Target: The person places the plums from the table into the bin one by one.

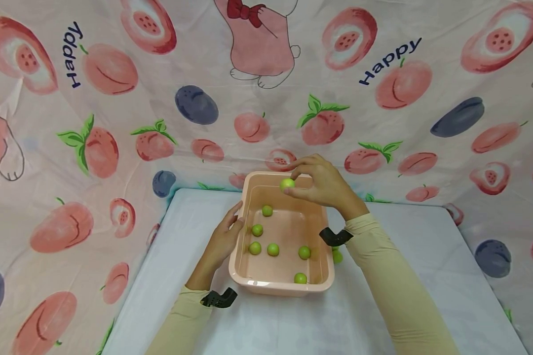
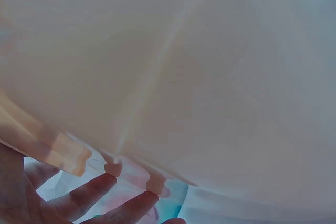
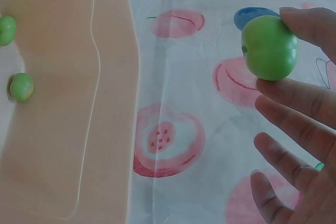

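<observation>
A pale pink plastic basin (image 1: 282,291) stands on the white table with several small round green fruits in it, one of them a green fruit (image 1: 304,252) near its right wall. My right hand (image 1: 322,182) pinches another green fruit (image 3: 270,48) between thumb and index finger, above the basin's far end. In the right wrist view the other fingers are spread apart. My left hand (image 1: 223,236) lies against the basin's left outer side. Its fingertips touch the basin (image 2: 157,103) in the left wrist view, with the fingers fairly straight.
Outside the basin's right wall, more green fruit (image 1: 337,256) lies on the white tabletop (image 1: 404,276), partly hidden by the right wrist's black band (image 1: 335,237). A fruit-printed cloth (image 1: 257,98) hangs behind the table and down both sides.
</observation>
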`<action>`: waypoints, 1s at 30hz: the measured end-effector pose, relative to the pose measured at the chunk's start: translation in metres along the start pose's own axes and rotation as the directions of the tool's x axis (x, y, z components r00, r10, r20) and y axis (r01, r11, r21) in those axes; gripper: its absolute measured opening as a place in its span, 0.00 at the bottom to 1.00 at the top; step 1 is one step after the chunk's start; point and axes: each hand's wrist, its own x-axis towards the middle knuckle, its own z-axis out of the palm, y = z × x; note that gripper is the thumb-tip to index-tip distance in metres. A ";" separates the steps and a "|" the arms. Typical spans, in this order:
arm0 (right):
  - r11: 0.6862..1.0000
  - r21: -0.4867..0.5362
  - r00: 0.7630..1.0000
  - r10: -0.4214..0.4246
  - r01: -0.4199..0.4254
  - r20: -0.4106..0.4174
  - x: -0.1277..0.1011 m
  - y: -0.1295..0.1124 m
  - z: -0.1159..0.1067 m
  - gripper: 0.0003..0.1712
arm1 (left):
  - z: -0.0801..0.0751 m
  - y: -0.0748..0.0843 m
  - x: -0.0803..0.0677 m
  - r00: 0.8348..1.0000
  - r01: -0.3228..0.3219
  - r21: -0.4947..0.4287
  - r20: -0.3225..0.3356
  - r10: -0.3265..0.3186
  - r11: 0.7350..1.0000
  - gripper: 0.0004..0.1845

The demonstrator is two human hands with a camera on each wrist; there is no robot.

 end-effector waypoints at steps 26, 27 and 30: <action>1.000 -0.023 1.000 -0.015 0.015 -0.019 -0.003 0.004 -0.003 0.18 | 0.001 0.000 0.002 1.000 0.013 0.011 -0.007 -0.013 1.000 0.27; 1.000 -0.020 1.000 -0.009 0.009 -0.019 -0.004 0.005 -0.003 0.18 | 0.001 0.000 0.002 1.000 0.013 0.011 -0.007 -0.013 1.000 0.27; 1.000 -0.004 1.000 0.007 -0.007 -0.024 -0.006 0.007 -0.005 0.18 | 0.002 0.001 0.002 1.000 0.015 0.013 -0.009 -0.015 1.000 0.27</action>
